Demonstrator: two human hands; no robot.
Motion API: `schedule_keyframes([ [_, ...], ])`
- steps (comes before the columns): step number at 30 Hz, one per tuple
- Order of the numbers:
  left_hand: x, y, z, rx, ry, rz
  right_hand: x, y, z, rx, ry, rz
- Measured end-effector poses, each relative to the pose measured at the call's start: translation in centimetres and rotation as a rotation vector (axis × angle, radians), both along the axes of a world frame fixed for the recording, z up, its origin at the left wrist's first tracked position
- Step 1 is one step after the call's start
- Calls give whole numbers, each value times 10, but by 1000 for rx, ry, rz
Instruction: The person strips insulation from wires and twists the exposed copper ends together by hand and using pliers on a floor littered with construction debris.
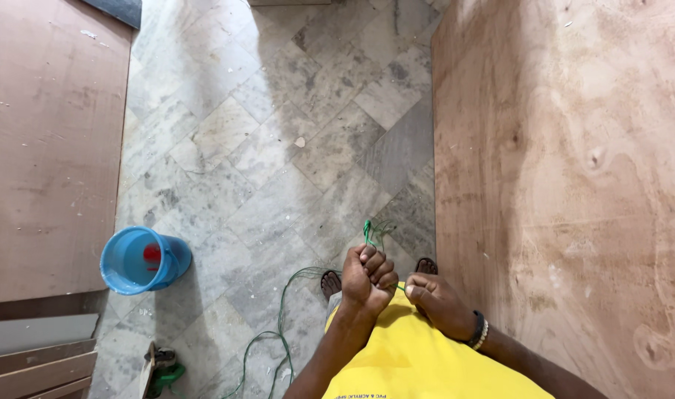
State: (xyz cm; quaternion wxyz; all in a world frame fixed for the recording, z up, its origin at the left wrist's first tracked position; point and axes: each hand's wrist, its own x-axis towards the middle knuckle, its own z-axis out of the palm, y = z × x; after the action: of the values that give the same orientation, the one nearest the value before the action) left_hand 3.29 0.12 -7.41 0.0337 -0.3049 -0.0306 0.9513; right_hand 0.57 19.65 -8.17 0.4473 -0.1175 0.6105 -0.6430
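Fingers curled tight on green cord (281, 332).
Left hand (367, 279) fists it; right hand (439, 299) pinches it beside.

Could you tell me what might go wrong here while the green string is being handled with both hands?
1. The thin green string trails in loops across the grey tiled floor close to the sandalled feet, so it could snag or trip.
2. The left hand is fisted around it and the right hand pinches it; a hard pull might bite into the fingers.
3. The blue plastic bucket stands near the slack and might be caught.
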Motion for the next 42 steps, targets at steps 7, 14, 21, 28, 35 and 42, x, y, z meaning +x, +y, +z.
schedule_keyframes([
  [7, 21, -82, 16, -322, -112, 366, -2, 29, -35, -315, -368, -188],
  [14, -9, -92, 27, -394, 156, 412, -42, 44, 8, 298, 474, -7],
  [21, -29, -41, 40, -198, 306, 342, -78, -16, 74, -10, 858, -7],
  [28, -22, -12, 15, -291, 203, 286, -49, -39, 55, -222, 108, -192],
  [35, -19, 0, 16, -353, 130, 165, -60, -38, 37, -359, -75, -453],
  [42, -18, 12, 0, -399, 121, 60, -59, -36, 28, -444, 5, -453],
])
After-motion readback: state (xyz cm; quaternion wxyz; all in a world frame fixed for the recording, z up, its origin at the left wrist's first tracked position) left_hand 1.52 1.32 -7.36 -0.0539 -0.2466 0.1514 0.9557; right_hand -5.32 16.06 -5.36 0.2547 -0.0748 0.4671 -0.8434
